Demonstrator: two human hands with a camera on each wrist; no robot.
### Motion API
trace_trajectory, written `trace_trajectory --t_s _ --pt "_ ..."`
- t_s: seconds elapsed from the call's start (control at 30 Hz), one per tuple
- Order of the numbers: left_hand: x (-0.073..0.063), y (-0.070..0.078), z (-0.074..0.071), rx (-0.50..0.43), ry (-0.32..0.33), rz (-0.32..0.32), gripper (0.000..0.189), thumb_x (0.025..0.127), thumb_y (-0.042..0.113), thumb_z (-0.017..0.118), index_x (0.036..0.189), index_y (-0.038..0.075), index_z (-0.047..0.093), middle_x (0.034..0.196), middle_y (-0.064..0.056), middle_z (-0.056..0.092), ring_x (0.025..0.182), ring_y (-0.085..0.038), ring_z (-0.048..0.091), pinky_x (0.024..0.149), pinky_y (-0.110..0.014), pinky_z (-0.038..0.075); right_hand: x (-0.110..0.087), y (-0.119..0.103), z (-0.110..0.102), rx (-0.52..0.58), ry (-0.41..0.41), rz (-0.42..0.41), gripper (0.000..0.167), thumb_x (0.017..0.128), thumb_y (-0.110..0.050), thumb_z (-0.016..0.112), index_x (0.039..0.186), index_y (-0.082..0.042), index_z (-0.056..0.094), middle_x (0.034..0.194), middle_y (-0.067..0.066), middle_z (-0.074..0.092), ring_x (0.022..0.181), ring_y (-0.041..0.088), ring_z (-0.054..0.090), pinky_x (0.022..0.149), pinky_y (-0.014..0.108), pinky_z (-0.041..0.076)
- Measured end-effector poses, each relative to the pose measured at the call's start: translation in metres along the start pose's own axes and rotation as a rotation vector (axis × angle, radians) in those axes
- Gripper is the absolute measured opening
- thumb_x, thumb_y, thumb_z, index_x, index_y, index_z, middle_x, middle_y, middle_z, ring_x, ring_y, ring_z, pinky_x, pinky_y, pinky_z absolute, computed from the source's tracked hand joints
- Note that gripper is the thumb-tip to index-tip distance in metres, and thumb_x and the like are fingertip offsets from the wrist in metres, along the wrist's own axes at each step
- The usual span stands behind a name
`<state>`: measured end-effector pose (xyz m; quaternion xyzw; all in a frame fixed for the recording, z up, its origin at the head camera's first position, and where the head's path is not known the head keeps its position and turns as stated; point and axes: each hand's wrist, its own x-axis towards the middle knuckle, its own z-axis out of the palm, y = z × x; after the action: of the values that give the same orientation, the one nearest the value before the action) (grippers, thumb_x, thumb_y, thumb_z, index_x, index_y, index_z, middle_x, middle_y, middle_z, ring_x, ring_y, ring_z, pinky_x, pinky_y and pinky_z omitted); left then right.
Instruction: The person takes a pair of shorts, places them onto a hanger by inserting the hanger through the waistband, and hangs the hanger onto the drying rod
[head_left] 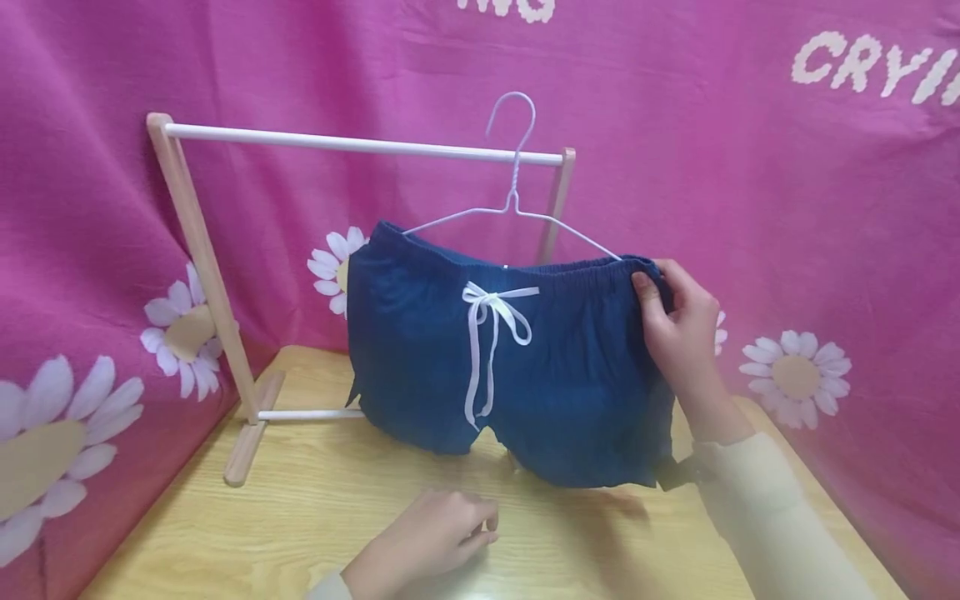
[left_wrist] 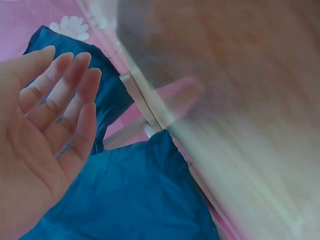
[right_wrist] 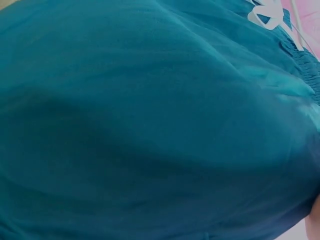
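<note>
Dark blue shorts with a white drawstring bow hang from a white wire hanger above the wooden tabletop. My right hand pinches the waistband at its right end, thumb in front, by the hanger's tip. The hanger's hook overlaps the rack's top bar in the head view, its bend well above the bar. In the right wrist view the shorts' fabric fills nearly everything. Below the shorts, my left hand holds nothing; its fingers are loosely bent in the left wrist view.
A small rack with wooden uprights and a white top bar stands behind the shorts. It rests on the wood-grain table. Pink cloth with white daisies and lettering surrounds the table at the back and sides.
</note>
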<state>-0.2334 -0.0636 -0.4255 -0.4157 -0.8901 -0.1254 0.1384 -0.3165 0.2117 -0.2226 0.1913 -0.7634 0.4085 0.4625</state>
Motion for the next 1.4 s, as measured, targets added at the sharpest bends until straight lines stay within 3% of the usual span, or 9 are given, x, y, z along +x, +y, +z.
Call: trace_trajectory --t_s 0.3,0.53,0.83,1.4 --pt "-0.005 0.001 -0.001 0.003 -0.038 -0.037 0.007 0.095 0.031 0.071 0.089 0.027 0.069 0.080 0.018 0.066 0.072 0.003 0.061 0.056 -0.022 0.044 0.005 -0.003 0.014 0.050 -0.002 0.011 0.016 0.099 -0.009 0.064 0.101 0.006 0.070 0.087 0.015 0.069 0.075 -0.001 0.054 0.073 0.016 0.041" --pt "-0.008 -0.001 -0.001 0.019 -0.012 -0.022 0.009 0.093 0.029 0.073 0.086 0.026 0.068 0.076 0.018 0.064 0.070 0.004 0.061 0.058 -0.021 0.046 0.010 -0.011 0.031 0.036 -0.037 0.017 0.017 0.099 -0.013 0.065 0.102 0.003 0.071 0.090 0.019 0.071 0.075 0.001 0.053 0.072 0.017 0.041" --pt "-0.004 -0.002 -0.004 0.026 0.019 -0.019 0.007 0.095 0.029 0.071 0.089 0.026 0.069 0.080 0.019 0.067 0.070 0.005 0.061 0.056 -0.017 0.045 0.016 -0.016 0.052 0.038 -0.043 0.008 0.017 0.098 -0.013 0.067 0.103 0.003 0.072 0.094 0.019 0.074 0.081 0.024 0.062 0.073 0.021 0.042" --pt "-0.011 -0.003 -0.004 0.056 0.067 0.010 0.009 0.092 0.028 0.073 0.086 0.026 0.067 0.080 0.019 0.066 0.073 0.004 0.064 0.059 -0.017 0.047 0.012 -0.017 0.076 0.067 -0.067 0.034 0.016 0.098 -0.012 0.066 0.102 0.003 0.072 0.095 0.019 0.074 0.084 0.030 0.066 0.075 0.032 0.045"
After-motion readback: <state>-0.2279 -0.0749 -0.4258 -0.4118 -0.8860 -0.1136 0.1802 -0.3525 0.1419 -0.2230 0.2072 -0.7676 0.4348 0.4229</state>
